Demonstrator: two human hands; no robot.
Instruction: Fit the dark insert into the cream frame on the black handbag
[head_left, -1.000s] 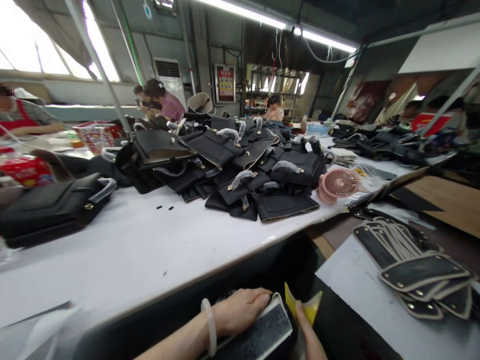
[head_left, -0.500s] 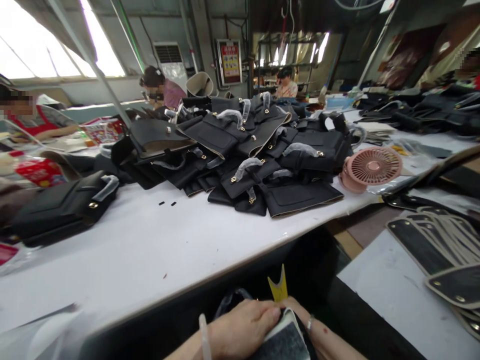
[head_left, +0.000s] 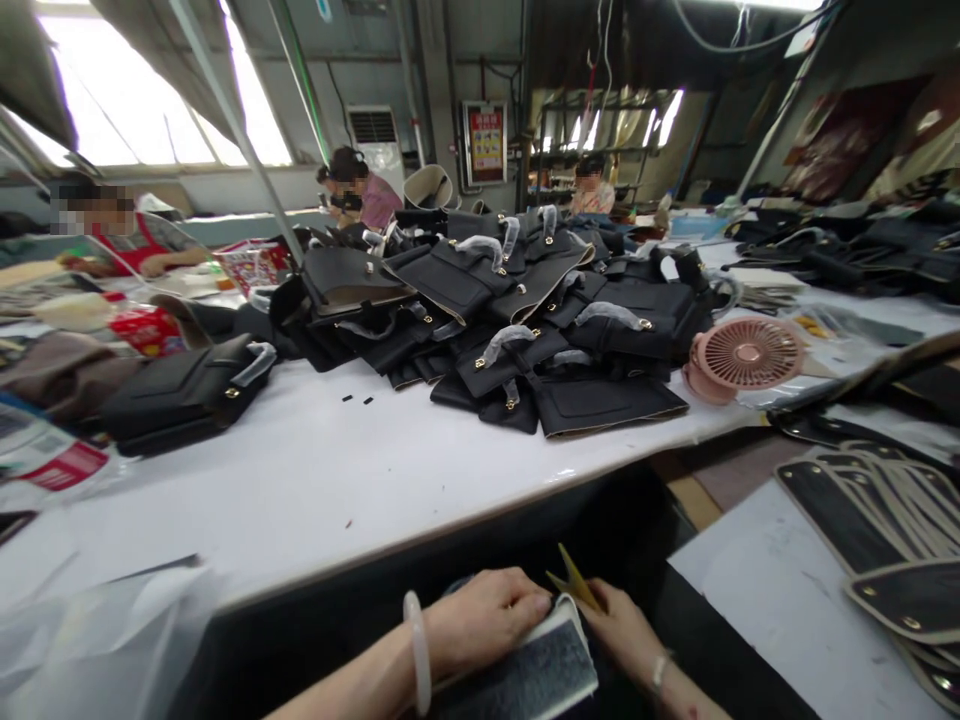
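Low in the head view, my left hand (head_left: 491,615), a pale bangle on its wrist, is closed on the edge of a black bag piece (head_left: 555,665) with a light rim. My right hand (head_left: 619,620) is just right of that piece, fingers closed around a yellow V-ended tool (head_left: 576,582). The tool's two points stick out up and left, above the corner of the piece. Most of the bag piece below my hands is dark or out of view.
A pile of black bags (head_left: 611,400) covers the back of the white table (head_left: 315,490). A pink fan (head_left: 746,355) stands right of it. Trimmed black panels (head_left: 907,580) lie at the right. Several people sit beyond the table.
The view has shifted left and up. My right hand has come up into fuller view, and the yellow tool has tilted to the left. My left hand still holds the bag piece.
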